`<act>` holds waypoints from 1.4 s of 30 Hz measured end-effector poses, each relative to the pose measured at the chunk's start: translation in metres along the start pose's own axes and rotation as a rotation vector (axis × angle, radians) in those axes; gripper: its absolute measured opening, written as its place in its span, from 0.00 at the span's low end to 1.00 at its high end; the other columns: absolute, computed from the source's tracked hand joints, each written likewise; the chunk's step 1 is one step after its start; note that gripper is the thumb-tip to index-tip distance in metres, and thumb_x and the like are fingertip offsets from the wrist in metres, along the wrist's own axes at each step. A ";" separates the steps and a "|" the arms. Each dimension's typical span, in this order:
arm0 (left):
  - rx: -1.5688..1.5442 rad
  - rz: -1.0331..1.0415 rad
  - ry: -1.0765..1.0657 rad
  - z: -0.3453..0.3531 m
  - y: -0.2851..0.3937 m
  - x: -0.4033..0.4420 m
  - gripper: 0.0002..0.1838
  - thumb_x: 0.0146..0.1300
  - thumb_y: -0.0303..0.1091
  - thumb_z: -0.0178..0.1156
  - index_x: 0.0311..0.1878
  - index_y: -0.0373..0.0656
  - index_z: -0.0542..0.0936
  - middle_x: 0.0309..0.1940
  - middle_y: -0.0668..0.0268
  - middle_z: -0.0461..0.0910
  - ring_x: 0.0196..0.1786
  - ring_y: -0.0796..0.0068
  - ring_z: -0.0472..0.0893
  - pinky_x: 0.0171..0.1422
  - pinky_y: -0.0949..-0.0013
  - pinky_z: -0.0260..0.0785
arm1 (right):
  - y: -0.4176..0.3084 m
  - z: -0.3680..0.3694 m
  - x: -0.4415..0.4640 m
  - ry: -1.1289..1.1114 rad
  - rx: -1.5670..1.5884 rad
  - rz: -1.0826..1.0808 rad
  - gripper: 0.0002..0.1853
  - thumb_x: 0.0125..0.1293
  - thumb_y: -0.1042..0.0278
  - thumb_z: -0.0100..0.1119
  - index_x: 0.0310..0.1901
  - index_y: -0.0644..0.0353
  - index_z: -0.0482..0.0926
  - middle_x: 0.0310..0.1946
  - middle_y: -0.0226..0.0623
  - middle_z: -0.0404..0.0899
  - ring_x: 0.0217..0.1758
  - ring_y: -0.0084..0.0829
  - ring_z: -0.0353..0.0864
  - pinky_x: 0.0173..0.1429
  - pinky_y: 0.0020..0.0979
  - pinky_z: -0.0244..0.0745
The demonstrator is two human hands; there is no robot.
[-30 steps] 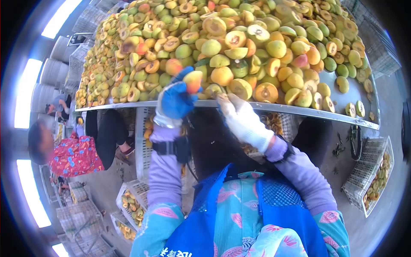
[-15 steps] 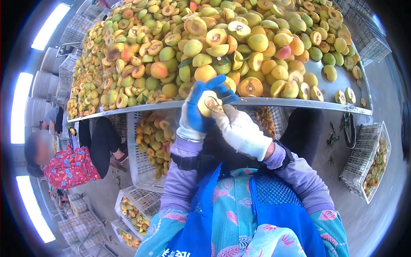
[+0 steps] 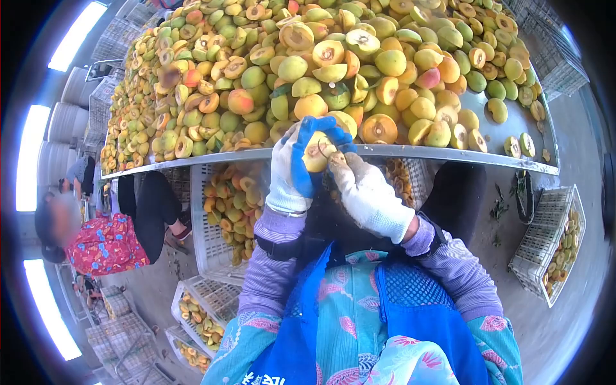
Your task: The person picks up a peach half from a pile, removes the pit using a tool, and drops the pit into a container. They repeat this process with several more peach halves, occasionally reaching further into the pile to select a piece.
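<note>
My left hand (image 3: 300, 160), in a blue-and-white glove, is wrapped round a yellow peach half (image 3: 317, 153) with its cut face turned up. A brownish stone area shows at the middle of that face. In a soiled white glove, my right hand (image 3: 369, 192) is closed in a pinch. From its fingertips a thin curved tool (image 3: 333, 149) reaches to the cut face; most of it is hidden by the fingers. Both hands are at the near edge of a metal table (image 3: 449, 153) heaped with halved peaches (image 3: 295, 67).
Below the table edge stands a white crate (image 3: 204, 237) of peach halves, partly behind my left arm. More crates sit at lower left (image 3: 192, 308) and at right (image 3: 548, 247). Another person (image 3: 109, 244) in a red patterned top sits at left.
My left fingers have curled further round the peach half, which has tilted slightly. My right hand has shifted a little to the right, still at the cut face.
</note>
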State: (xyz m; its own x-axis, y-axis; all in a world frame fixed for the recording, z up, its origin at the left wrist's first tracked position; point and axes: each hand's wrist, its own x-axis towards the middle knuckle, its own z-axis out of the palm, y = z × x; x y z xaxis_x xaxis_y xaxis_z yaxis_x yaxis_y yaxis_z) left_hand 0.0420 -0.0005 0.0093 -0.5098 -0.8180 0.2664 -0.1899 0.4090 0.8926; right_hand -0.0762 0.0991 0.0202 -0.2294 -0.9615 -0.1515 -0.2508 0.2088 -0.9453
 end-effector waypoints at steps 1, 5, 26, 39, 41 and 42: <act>0.012 0.034 0.000 0.000 0.009 0.001 0.18 0.72 0.42 0.47 0.47 0.35 0.78 0.37 0.58 0.84 0.41 0.64 0.84 0.50 0.64 0.77 | -0.005 -0.002 0.001 0.001 -0.002 -0.002 0.21 0.73 0.50 0.45 0.42 0.64 0.74 0.31 0.59 0.79 0.39 0.60 0.78 0.43 0.50 0.72; 0.003 0.009 -0.014 0.001 0.017 -0.001 0.13 0.71 0.37 0.50 0.46 0.41 0.81 0.38 0.60 0.85 0.41 0.70 0.84 0.48 0.70 0.77 | -0.011 -0.009 0.000 -0.135 0.003 0.108 0.20 0.73 0.51 0.45 0.43 0.63 0.75 0.33 0.58 0.79 0.41 0.60 0.78 0.44 0.49 0.72; -0.694 -0.266 0.210 0.022 0.026 0.005 0.15 0.71 0.34 0.54 0.47 0.27 0.79 0.35 0.56 0.84 0.35 0.69 0.84 0.41 0.68 0.79 | 0.004 0.019 -0.006 0.050 0.390 0.018 0.23 0.74 0.49 0.42 0.43 0.64 0.74 0.25 0.40 0.74 0.29 0.35 0.74 0.37 0.36 0.70; -0.686 -0.561 0.103 0.034 0.014 0.011 0.15 0.67 0.38 0.60 0.45 0.32 0.79 0.32 0.58 0.82 0.31 0.69 0.83 0.33 0.65 0.79 | 0.009 0.013 -0.012 -0.165 0.817 0.330 0.24 0.74 0.42 0.39 0.39 0.56 0.73 0.18 0.26 0.67 0.13 0.21 0.62 0.17 0.25 0.59; -0.638 -0.529 0.155 0.038 0.030 0.006 0.20 0.67 0.44 0.60 0.43 0.31 0.78 0.32 0.56 0.82 0.30 0.67 0.83 0.32 0.65 0.79 | -0.001 0.016 -0.014 -0.043 0.848 0.273 0.24 0.74 0.41 0.39 0.37 0.55 0.72 0.17 0.27 0.67 0.13 0.21 0.63 0.16 0.25 0.59; -0.660 -0.558 0.090 0.034 0.024 0.009 0.19 0.67 0.44 0.60 0.42 0.32 0.78 0.32 0.57 0.82 0.29 0.68 0.83 0.31 0.66 0.78 | -0.009 -0.001 -0.020 -0.206 0.918 0.393 0.25 0.73 0.38 0.40 0.35 0.53 0.71 0.15 0.27 0.66 0.11 0.23 0.63 0.15 0.25 0.57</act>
State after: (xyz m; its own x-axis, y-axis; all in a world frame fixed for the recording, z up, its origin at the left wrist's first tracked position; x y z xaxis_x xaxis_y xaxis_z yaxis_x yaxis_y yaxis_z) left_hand 0.0038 0.0158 0.0210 -0.4137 -0.8694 -0.2701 0.1474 -0.3567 0.9225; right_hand -0.0700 0.1167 0.0324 0.0483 -0.8848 -0.4635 0.6454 0.3818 -0.6615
